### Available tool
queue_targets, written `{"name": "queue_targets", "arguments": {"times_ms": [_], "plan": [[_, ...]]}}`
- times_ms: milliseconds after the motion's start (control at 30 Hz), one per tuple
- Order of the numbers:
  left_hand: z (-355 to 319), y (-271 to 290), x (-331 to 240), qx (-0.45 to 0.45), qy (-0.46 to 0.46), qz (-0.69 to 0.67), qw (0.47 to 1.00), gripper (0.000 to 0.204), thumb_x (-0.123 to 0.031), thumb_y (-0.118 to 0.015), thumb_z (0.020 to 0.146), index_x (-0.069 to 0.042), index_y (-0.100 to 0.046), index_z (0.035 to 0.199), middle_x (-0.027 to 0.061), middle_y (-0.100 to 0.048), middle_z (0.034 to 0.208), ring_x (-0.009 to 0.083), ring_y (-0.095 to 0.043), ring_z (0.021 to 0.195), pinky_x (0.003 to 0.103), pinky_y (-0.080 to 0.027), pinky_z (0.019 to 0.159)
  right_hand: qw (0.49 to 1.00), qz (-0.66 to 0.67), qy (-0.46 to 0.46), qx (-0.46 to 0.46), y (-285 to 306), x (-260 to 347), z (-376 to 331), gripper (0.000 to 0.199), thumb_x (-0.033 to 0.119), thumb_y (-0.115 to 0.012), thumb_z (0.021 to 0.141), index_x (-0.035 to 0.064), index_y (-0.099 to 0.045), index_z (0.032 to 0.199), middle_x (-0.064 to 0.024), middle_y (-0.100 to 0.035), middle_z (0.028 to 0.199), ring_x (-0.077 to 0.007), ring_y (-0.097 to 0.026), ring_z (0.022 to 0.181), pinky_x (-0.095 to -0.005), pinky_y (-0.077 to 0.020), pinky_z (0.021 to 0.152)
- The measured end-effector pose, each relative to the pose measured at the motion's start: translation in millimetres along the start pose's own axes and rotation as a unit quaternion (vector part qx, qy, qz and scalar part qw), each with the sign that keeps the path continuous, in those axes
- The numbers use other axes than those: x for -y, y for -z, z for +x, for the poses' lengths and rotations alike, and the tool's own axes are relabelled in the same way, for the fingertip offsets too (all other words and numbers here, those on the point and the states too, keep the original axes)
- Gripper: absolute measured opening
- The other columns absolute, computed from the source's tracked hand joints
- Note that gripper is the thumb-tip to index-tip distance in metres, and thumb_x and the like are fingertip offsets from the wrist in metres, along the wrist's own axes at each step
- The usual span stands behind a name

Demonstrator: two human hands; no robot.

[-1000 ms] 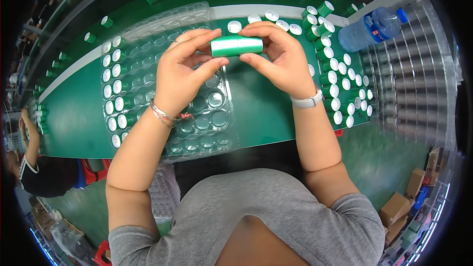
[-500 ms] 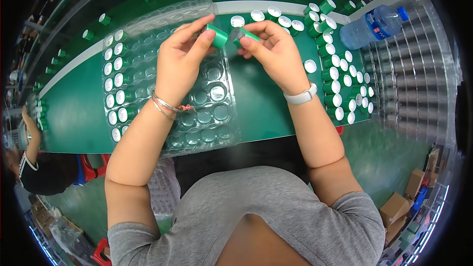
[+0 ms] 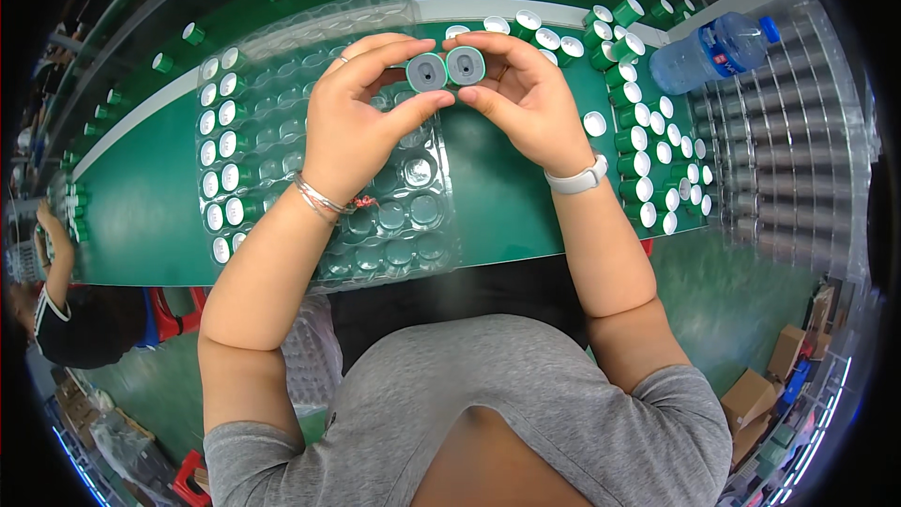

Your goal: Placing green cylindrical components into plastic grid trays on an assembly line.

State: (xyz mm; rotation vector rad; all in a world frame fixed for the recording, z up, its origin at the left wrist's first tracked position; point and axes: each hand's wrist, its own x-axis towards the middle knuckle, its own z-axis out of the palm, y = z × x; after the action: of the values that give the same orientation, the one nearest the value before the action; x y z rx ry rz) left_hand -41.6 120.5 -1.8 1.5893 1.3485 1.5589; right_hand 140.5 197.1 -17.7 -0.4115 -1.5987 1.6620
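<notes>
Both hands are up over the middle of the green table point(image 3: 150, 216), and each one is pinching its own piece. The left hand point(image 3: 352, 127) has a small green cylindrical cap with a grey round end point(image 3: 427, 72) between thumb and fingers. The right hand point(image 3: 530, 99) has the matching second green cap with a grey end point(image 3: 465, 66) held the same way.

The 2 caps sit side by side, touching or all but touching, the left one a shade lower. Their grey round ends face up toward the camera, so each long axis runs away from the view, down toward the table, and the 2 axes look roughly parallel rather than end to end. Neither hand is nearer; they meet in the middle.

Right beneath the left hand lies the clear plastic blister tray with rows of round pockets point(image 3: 394, 225). Its left columns carry green-and-white caps point(image 3: 221, 145); the pockets under the hands look unfilled. Off to the right stands a loose crowd of upright green caps with white tops point(image 3: 648, 141), and beyond it a clear plastic water bottle with a blue cap point(image 3: 713, 49) lies on its side. Another person's hand point(image 3: 47, 221) shows at the far left edge.
</notes>
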Motion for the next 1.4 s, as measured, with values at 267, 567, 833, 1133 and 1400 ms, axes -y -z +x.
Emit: {"name": "queue_targets", "arguments": {"times_ms": [267, 567, 833, 1133, 1400], "plan": [[2, 3, -1, 0.001, -0.048, 0.134, 0.990, 0.041, -0.013, -0.085, 0.068, -0.006, -0.071, 0.106, 0.0069, -0.066, 0.101, 0.0177, -0.064, 0.094, 0.028, -0.054, 0.077, 1.000, -0.014, 0.009, 0.004, 1, 0, -1, 0.043, -0.004, -0.064, 0.086, -0.0012, -0.052, 0.127, -0.0127, -0.056, 0.129, -0.0217, -0.055, 0.119, -0.0352, -0.0465, 0.102], [5, 16, -1, 0.043, 0.135, -0.098, 0.985, 0.046, -0.005, -0.082, 0.071, 0.001, -0.063, 0.112, 0.0105, -0.065, 0.104, 0.0173, -0.065, 0.092, 0.029, -0.054, 0.081, 0.999, -0.015, 0.028, 0.001, 3, -7, 3, 0.043, 0.003, -0.066, 0.088, -0.0016, -0.052, 0.129, -0.0097, -0.057, 0.120, -0.0198, -0.058, 0.109, -0.0362, -0.0518, 0.091], [28, 62, -16, 0.082, 0.119, -0.163, 0.976, 0.051, 0.003, -0.061, 0.085, 0.002, -0.048, 0.134, 0.0133, -0.060, 0.117, 0.0227, -0.063, 0.108, 0.032, -0.052, 0.095, 0.997, -0.050, 0.017, -0.049, 7, -1, 2, 0.041, 0.010, -0.066, 0.091, -0.0017, -0.053, 0.128, -0.0092, -0.060, 0.114, -0.0199, -0.063, 0.101, -0.0318, -0.0520, 0.086], [-43, 166, -34, 0.057, 0.167, 0.083, 0.981, 0.045, 0.007, -0.066, 0.078, 0.000, -0.057, 0.122, 0.0070, -0.061, 0.117, 0.0146, -0.058, 0.108, 0.028, -0.048, 0.091, 0.996, -0.091, 0.022, -0.016, -3, -6, -1, 0.040, 0.007, -0.065, 0.090, -0.0017, -0.054, 0.128, -0.0089, -0.058, 0.118, -0.0181, -0.061, 0.103, -0.0298, -0.0489, 0.089], [-115, 166, -52, 0.089, 0.234, 0.156, 0.955, 0.037, 0.007, -0.068, 0.071, 0.000, -0.062, 0.108, 0.0055, -0.062, 0.112, 0.0160, -0.058, 0.108, 0.033, -0.045, 0.101, 0.992, -0.122, -0.013, 0.032, -12, -10, -6, 0.043, 0.002, -0.069, 0.086, -0.0016, -0.055, 0.127, -0.0073, -0.056, 0.122, -0.0156, -0.054, 0.111, -0.0279, -0.0458, 0.093]]}}
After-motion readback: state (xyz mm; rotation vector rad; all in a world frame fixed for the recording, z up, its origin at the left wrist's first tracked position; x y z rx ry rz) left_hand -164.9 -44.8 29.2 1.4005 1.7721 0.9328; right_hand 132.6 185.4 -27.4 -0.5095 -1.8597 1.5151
